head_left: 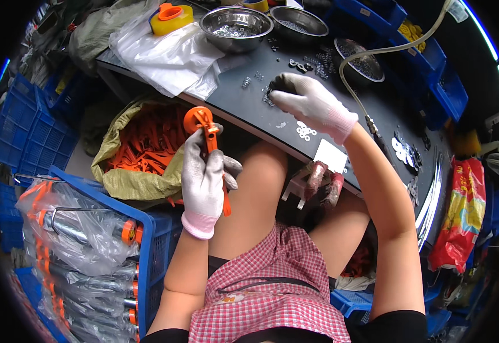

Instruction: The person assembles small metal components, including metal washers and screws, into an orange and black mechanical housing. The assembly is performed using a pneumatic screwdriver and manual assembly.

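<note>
My left hand (202,177), in a white glove with a pink cuff, is closed around an orange plastic part (209,134). This part has a round head at the top and a long narrow handle that sticks out below my fingers. My right hand (312,106), gloved the same way with dark-stained fingers, reaches over the dark tabletop. Its thumb and fingers are drawn together at some small metal springs (267,97); what lies between the fingertips is hidden. More springs (247,82) and several white washers (304,130) lie near it.
Metal bowls (236,28) of small parts and a roll of yellow tape (172,20) stand at the back. A hose (401,50) hangs over the table. On the left are a sack of orange parts (169,186) and a blue crate (155,246) with plastic-wrapped metal tubes.
</note>
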